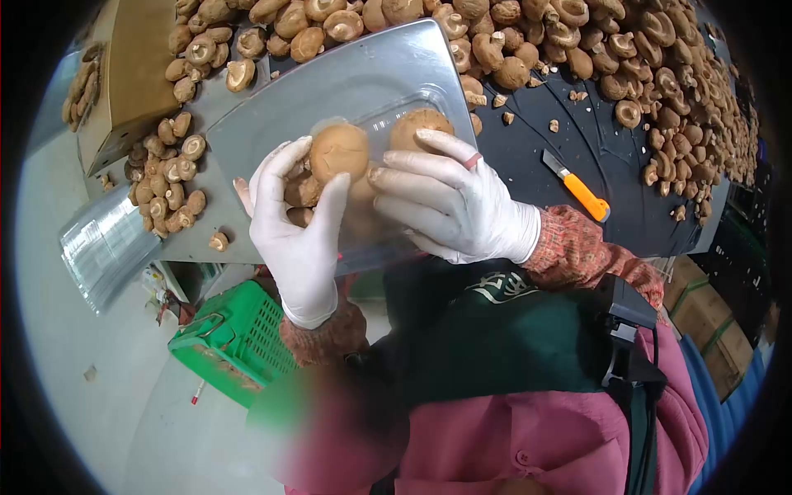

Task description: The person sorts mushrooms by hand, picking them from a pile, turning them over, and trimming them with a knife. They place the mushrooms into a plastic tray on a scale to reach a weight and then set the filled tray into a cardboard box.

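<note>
Head view. I have the left hand (289,221) curled round a broad-capped mushroom (339,153), held between thumb and fingers beside a second mushroom (422,130) at the corner of a clear plastic tray (404,99). The right hand (458,194) lies with bent fingers against that second cap; its thumb is hidden, so I cannot tell whether it grips. I judge light pressure at the rims best against bruising, the right wrist kept clear of the knife (586,194).
</note>
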Action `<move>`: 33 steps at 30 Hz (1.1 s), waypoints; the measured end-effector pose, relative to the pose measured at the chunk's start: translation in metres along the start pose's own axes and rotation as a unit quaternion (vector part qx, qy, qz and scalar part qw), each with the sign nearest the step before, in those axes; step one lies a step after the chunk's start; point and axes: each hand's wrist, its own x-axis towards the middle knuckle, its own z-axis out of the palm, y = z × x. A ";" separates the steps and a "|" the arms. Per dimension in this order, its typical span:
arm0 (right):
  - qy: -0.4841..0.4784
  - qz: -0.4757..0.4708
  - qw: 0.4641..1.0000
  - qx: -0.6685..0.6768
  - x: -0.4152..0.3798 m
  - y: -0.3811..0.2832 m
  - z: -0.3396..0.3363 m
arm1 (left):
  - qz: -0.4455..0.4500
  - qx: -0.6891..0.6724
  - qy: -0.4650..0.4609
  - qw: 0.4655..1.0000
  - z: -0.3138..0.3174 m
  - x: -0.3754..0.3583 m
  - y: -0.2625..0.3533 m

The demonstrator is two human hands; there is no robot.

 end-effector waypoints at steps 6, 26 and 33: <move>0.086 0.047 0.995 -0.025 0.006 0.001 -0.013 | -0.018 -0.091 -0.020 0.996 -0.006 0.001 0.005; 0.121 0.151 0.980 -0.054 0.023 -0.006 -0.010 | 0.237 0.213 -0.017 0.948 0.006 0.005 0.001; 0.057 0.116 0.989 -0.069 -0.001 0.001 -0.011 | 0.246 0.293 -0.041 0.923 0.013 0.014 -0.007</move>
